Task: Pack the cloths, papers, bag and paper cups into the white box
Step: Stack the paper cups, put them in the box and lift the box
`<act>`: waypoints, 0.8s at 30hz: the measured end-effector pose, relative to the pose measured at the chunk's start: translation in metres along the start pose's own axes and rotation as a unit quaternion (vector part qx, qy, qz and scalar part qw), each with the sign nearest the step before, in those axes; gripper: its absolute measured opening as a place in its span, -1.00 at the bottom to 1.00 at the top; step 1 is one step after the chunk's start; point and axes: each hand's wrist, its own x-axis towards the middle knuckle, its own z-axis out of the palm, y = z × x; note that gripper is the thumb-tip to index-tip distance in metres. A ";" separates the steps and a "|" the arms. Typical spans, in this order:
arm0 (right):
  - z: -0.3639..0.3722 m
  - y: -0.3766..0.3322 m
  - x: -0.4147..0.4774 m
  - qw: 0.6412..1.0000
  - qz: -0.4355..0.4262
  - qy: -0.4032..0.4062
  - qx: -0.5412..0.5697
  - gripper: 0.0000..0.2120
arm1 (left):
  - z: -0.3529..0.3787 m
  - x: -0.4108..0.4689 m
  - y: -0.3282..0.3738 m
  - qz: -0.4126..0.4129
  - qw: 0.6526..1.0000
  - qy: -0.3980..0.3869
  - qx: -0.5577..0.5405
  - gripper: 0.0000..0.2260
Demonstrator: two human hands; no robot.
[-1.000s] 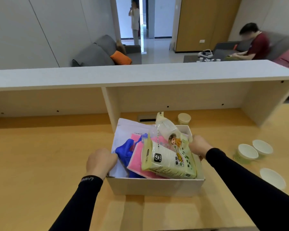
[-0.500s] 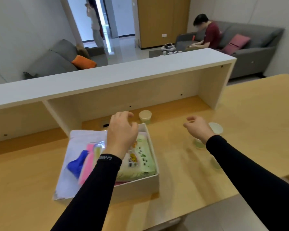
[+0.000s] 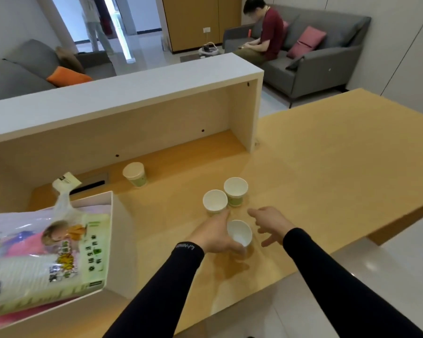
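The white box (image 3: pixel 119 242) stands at the left on the wooden table, holding a green-and-white paper pack in a clear bag (image 3: pixel 47 259) on top of pink cloth (image 3: pixel 22 247). Three white paper cups stand to the right of it: a near cup (image 3: pixel 239 233), a middle cup (image 3: pixel 215 201) and a far cup (image 3: pixel 236 190). Another cup (image 3: pixel 134 173) stands further back under the shelf. My left hand (image 3: pixel 213 234) wraps around the near cup's left side. My right hand (image 3: pixel 270 223) hovers just right of that cup, fingers spread, holding nothing.
A white-topped shelf unit (image 3: pixel 132 93) runs along the back of the table. The table's right edge (image 3: pixel 388 225) drops to the floor. Beyond sit grey sofas, a seated person (image 3: pixel 266 32) and a standing person (image 3: pixel 93 23).
The view swung right. My left hand left the pack in the box and reached across to the near cup. My right hand dropped to the cups.
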 end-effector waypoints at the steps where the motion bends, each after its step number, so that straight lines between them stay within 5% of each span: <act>1: 0.001 0.003 0.002 1.000 0.007 -0.018 0.012 -0.47 | 0.008 0.002 0.001 -0.002 1.000 -0.012 0.015 0.01; 4: 0.002 0.007 0.005 0.997 0.013 -0.057 0.042 -0.53 | 0.025 0.008 0.004 0.000 0.998 0.003 0.057 -0.01; 9: 0.000 -0.013 0.001 0.995 -0.019 -0.076 0.056 -0.62 | 0.015 0.012 0.012 0.033 0.995 0.094 0.020 -0.32; 17: 0.007 -0.094 -0.001 0.978 -0.166 -0.035 0.124 -0.73 | -0.070 0.013 0.012 0.057 0.959 0.276 -0.012 -0.28; 24: 0.026 -0.110 0.007 0.986 -0.141 -0.013 0.087 -0.74 | -0.090 0.015 -0.016 0.018 0.959 0.280 -0.037 -0.25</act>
